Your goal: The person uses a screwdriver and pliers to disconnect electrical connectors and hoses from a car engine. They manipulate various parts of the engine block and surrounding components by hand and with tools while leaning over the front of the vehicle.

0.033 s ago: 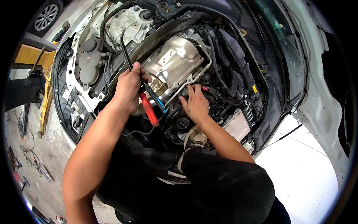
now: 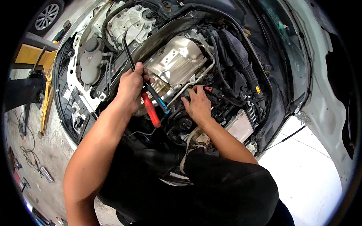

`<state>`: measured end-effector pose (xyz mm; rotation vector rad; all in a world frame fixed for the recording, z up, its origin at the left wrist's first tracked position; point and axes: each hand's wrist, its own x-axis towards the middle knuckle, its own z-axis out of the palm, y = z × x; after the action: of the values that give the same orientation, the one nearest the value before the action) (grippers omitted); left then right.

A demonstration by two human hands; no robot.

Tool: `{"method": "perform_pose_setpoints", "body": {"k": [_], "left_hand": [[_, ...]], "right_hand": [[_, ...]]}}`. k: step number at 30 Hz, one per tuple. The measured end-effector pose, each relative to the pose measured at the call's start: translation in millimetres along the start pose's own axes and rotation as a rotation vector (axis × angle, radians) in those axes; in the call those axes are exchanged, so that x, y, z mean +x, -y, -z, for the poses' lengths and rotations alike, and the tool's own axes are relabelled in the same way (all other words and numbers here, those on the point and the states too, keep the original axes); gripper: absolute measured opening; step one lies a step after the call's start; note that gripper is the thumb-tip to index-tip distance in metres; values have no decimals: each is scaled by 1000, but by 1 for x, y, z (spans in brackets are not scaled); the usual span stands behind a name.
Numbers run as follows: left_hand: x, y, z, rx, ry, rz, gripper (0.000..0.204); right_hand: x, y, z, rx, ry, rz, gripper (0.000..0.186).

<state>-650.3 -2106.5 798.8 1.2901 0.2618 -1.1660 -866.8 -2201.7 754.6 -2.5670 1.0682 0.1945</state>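
My left hand [image 2: 132, 86] is closed around several hand tools: a red-handled one [image 2: 152, 112], a black and blue one [image 2: 158, 98] and a long dark shaft [image 2: 128, 49] that slants up and left. It is over the left side of a shiny metal heat shield [image 2: 175, 60]. My right hand [image 2: 198, 103] has its fingers apart and curled down onto dark engine parts just below a silver pipe [image 2: 194, 81], beside a small red piece [image 2: 208, 89]. What its fingertips touch is partly hidden.
A grey reservoir [image 2: 90, 67] and a silvery housing [image 2: 128, 24] fill the upper left of the engine bay. Corrugated hoses [image 2: 226, 52] and a silver box [image 2: 238, 127] lie right. A yellow jack-like tool [image 2: 47, 101], cables [image 2: 30, 154] and a car wheel [image 2: 47, 17] are at the left.
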Motion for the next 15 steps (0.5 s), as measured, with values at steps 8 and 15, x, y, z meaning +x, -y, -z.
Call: {"method": "perform_pose_setpoints", "body": {"k": [8,15], "left_hand": [[0,19,-6,233,29,33,30],[-9,143,-59,681,-384,-96,35]], "right_hand": [[-32,-11,-24,241,-39,340,29],[-66,-33,-18,515,-18,32,23]]}}
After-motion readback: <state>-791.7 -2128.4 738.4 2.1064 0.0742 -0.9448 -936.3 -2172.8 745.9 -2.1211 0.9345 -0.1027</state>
